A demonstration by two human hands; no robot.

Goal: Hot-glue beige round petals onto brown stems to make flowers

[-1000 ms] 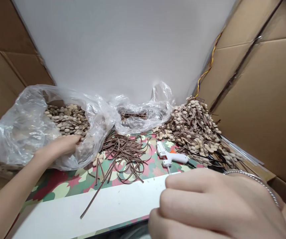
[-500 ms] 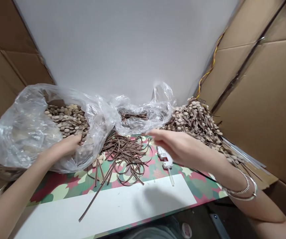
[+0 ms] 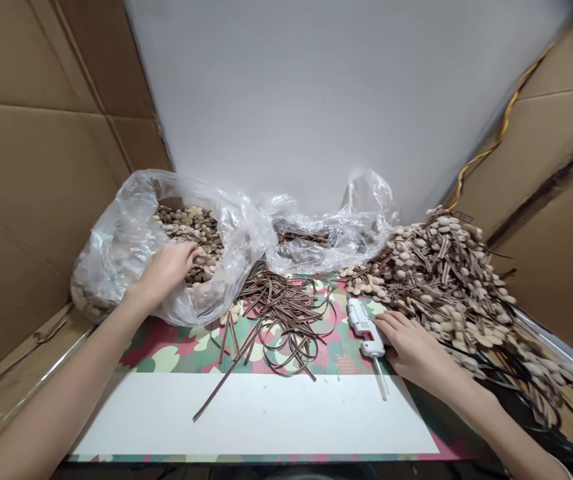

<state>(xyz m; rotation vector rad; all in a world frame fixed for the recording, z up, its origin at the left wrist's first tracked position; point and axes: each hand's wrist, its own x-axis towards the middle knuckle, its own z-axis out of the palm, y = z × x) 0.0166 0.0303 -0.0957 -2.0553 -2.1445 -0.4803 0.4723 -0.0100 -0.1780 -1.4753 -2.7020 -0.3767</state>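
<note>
The person's left hand (image 3: 172, 267) reaches into the open mouth of a clear plastic bag (image 3: 116, 230), over a heap of small beige, rounded pieces (image 3: 191, 223). Its fingers are bent and drawn in toward one another at the pieces; whether they pinch one cannot be told. The right hand (image 3: 411, 343) lies at the handle side of a white glue gun (image 3: 365, 327), its fingers together and gently curved over the place where the handle runs; the hand hides the handle, so how firmly they have hold of it cannot be told. The gun lies right of centre, on a camouflage-patterned surface (image 3: 166, 350), with a clear glue stick (image 3: 381, 380) jutting from its rear over a white sheet (image 3: 251, 417). Between the hands spreads a tangle of brown, light-edged strips (image 3: 286, 303), one of which reaches onto the sheet. Behind the tangle sits a second clear bag (image 3: 366, 233) with more brown strips inside. To the right rises a large pile of strips with beige pieces (image 3: 441, 267), beside cardboard (image 3: 561, 267).
</note>
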